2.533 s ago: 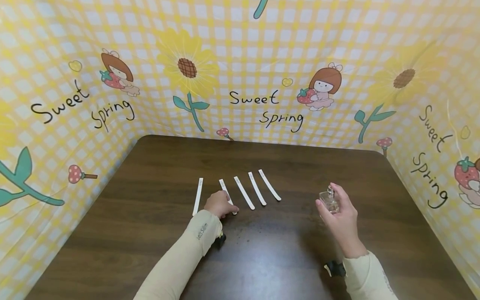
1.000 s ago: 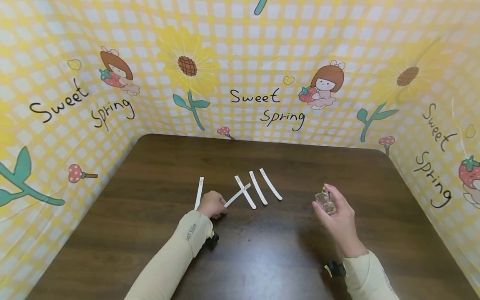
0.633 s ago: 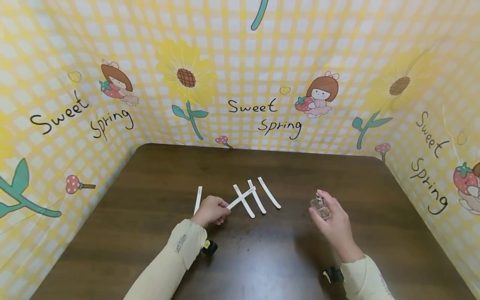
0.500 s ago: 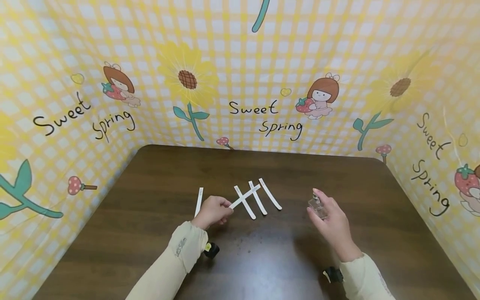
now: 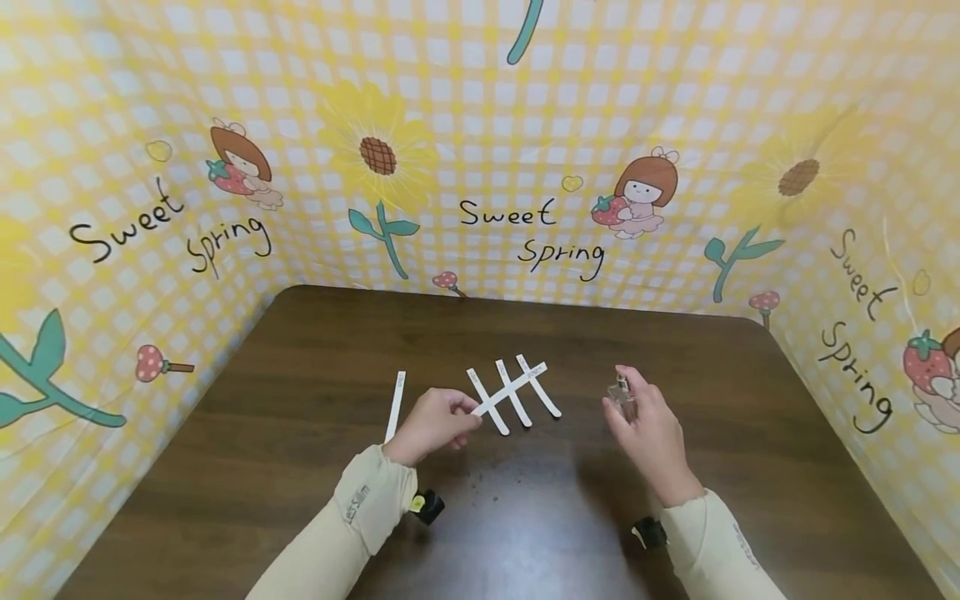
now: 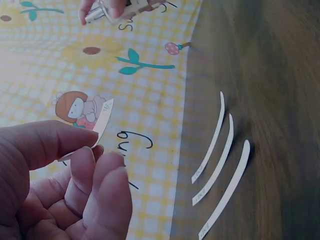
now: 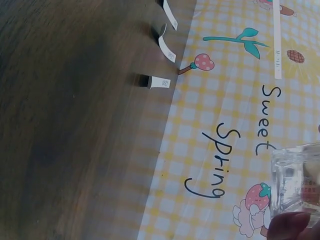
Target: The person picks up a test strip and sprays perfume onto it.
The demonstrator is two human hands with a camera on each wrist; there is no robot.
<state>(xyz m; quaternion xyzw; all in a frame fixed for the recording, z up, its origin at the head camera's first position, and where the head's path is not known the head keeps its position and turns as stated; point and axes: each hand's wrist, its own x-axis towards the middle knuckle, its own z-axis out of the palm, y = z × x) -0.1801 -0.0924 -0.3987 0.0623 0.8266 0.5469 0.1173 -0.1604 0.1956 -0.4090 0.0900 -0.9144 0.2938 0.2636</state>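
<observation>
My left hand (image 5: 435, 425) pinches a white paper scent strip (image 5: 525, 380) between thumb and index finger. Slanting up to the right, the strip is held above the table, and its printed end points away from the hand in the left wrist view. My right hand (image 5: 652, 437) grips a small clear glass perfume bottle (image 5: 621, 402), its index finger on the sprayer top. The bottle is off the table, right of the strip's printed end and apart from it. In the right wrist view the bottle (image 7: 295, 180) is cut off by the frame edge.
Three curved scent strips (image 6: 216, 165) lie side by side on the dark wooden table (image 5: 300, 500), beneath the held one. Another strip (image 5: 396, 404) lies left of them, partly behind my left hand. Yellow checked cloth (image 5: 510, 125) stands around the table's back and sides.
My left hand has picked up the second strip from the left, swung it round and moved right with it. My right hand has brought the perfume bottle leftward, narrowing the gap.
</observation>
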